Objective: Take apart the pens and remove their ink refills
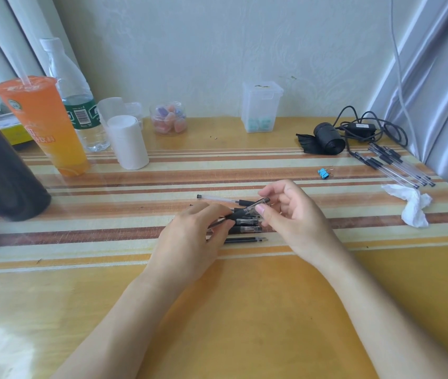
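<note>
Both hands hold one capped black gel pen [247, 209] just above the table's middle. My left hand [190, 236] grips its barrel; my right hand [288, 212] pinches the clear cap end between thumb and fingers. Under the hands lies a small heap of black pens [246, 225], partly hidden. A clear pen [217, 198] lies just beyond them. One loose ink refill [244, 240] lies on the near side of the heap. A second group of pens [397, 165] rests at the far right.
An orange drink cup [42, 124], a water bottle [78, 99] and a white roll [127, 142] stand at the back left, a dark cylinder [1, 165] at the left edge. A blue binder clip [323, 173], crumpled tissue [411, 203] and black cabled device [329, 138] lie right.
</note>
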